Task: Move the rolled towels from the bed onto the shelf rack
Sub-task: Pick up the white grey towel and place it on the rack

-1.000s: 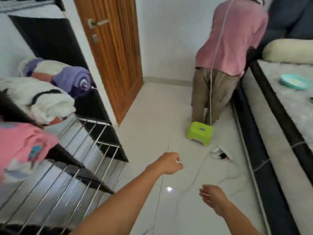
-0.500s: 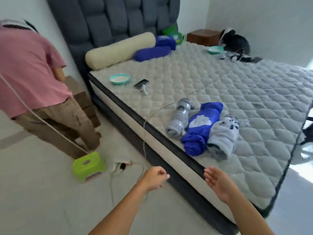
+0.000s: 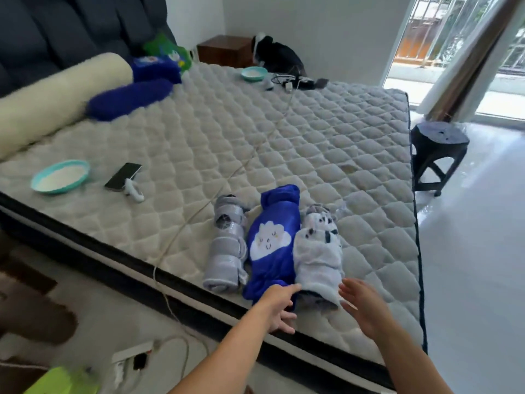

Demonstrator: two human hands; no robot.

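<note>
Lying side by side, long axes toward the headboard: three rolled towels (image 3: 272, 245); left hand (image 3: 277, 305) and right hand (image 3: 366, 305) both spread, grasping nothing.

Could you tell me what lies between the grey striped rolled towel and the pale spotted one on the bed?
The blue cloud-print towel lies between the grey striped towel and pale spotted towel, in the head view.

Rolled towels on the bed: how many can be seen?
3, side by side near the mattress edge: grey striped roll leftmost, blue cloud-print roll middle, pale grey spotted roll rightmost.
</note>
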